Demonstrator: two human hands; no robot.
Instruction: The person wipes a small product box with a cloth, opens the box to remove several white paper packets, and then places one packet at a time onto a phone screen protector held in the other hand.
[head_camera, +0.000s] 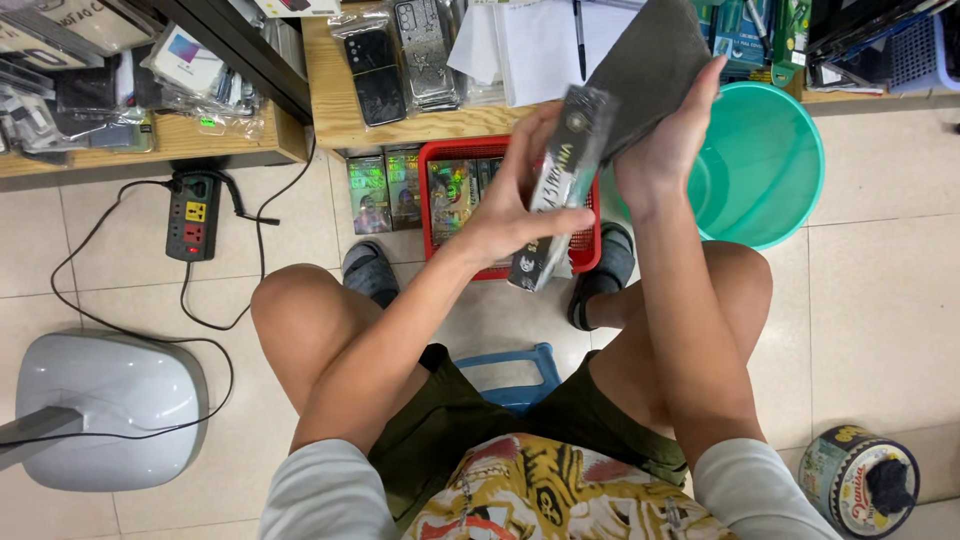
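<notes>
The long, flat black printed package (558, 190) sits upper centre of the frame, above the red plastic basket (590, 250), with the left hand (510, 205) fingers clamped on its middle. The right hand (668, 140) fingers press a grey folded cloth (645, 60) against its top. Wiping goes best, I judge, with firm grip and long strokes along its length.

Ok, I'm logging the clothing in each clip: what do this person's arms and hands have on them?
Both hands, left hand and right hand, are bare: no gloves, rings or watch visible. Forearms are uncovered; pale grey sleeves begin around the elbows.
</notes>
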